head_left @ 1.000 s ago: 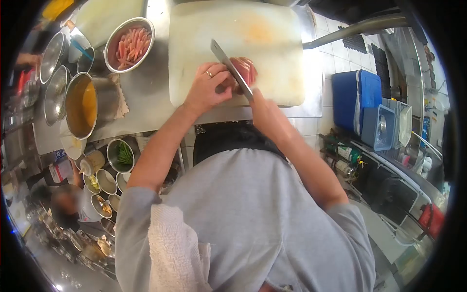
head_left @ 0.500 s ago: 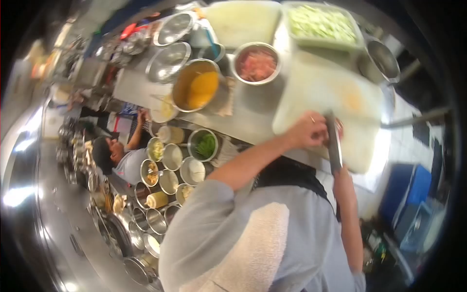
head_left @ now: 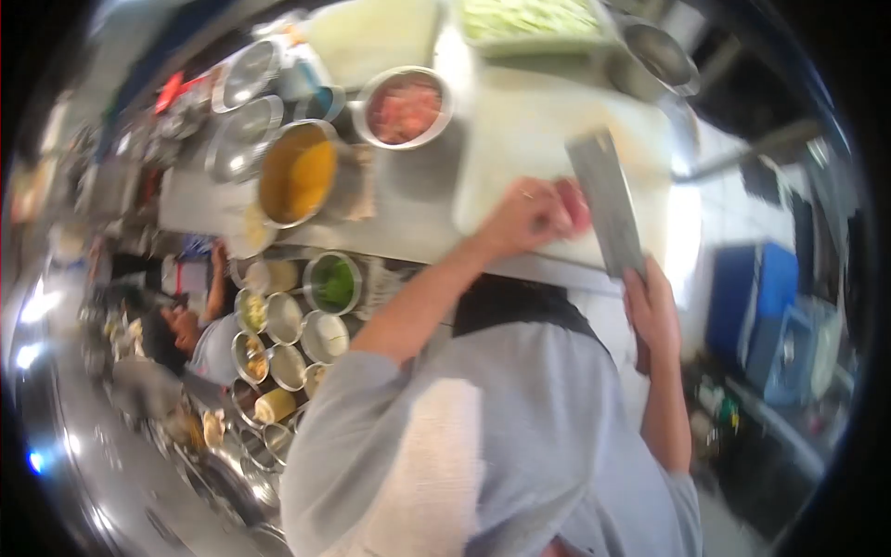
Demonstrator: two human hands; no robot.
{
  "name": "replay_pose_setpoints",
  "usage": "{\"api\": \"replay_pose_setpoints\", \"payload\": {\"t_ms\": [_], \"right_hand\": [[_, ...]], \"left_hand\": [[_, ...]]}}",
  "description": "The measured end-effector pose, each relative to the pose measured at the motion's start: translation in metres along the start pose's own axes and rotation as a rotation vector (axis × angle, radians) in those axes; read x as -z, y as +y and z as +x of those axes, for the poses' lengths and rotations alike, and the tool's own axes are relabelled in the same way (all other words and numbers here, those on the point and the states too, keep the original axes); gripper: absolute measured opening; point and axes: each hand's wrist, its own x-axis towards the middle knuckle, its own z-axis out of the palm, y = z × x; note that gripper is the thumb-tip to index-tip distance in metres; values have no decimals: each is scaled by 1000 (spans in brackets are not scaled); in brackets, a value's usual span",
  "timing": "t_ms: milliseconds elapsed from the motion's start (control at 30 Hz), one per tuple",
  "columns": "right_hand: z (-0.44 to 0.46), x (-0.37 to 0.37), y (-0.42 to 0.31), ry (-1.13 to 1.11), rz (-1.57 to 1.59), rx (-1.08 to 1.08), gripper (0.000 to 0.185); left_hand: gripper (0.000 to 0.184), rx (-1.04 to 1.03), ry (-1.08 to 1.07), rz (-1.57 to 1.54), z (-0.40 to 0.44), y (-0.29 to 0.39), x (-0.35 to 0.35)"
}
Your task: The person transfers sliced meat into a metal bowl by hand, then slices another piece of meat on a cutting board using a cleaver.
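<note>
My left hand (head_left: 527,215) is on a pale cutting board (head_left: 520,121), its fingers curled round the near side of a red piece of what looks like raw meat (head_left: 574,206). To the right, my right hand (head_left: 652,302) grips the handle of a broad-bladed cleaver (head_left: 601,200). The blade's flat side shows, tilted beside the meat with a small gap between them. Past the left of the board stands a metal bowl (head_left: 443,116) with pinkish-red cut pieces inside.
A tub of pale green slices (head_left: 534,20) and a metal pot (head_left: 659,56) stand beyond the board. Leftward are a pot of orange liquid (head_left: 302,176), a second board (head_left: 371,42) and several ingredient containers. Another person (head_left: 200,339) works at far left. A blue crate (head_left: 756,297) is at right.
The cleaver has swung from nearly edge-on beside my left hand to showing its broad face, up and away from the meat. The whole view has shifted, moving the scene left.
</note>
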Motion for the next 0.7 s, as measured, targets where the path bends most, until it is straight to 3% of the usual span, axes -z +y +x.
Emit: {"api": "replay_pose_setpoints", "payload": {"t_ms": [33, 100, 200, 267, 367, 700], "right_hand": [[3, 1, 0, 51, -6, 105, 16], [8, 8, -32, 47, -14, 80, 18], [21, -1, -34, 51, -288, 76, 17], [13, -16, -28, 63, -531, 201, 15], [12, -31, -26, 0, -362, 243, 13], [1, -36, -32, -219, -441, 94, 17]], "left_hand": [[17, -3, 66, 156, -4, -5, -5], [21, -62, 111, 270, -3, -2, 0], [27, -13, 76, 316, -4, 6, 1], [28, -10, 81, 315, -3, 7, 1], [31, -16, 53, 321, -6, 1, 2], [34, 20, 35, 336, -5, -2, 3]]}}
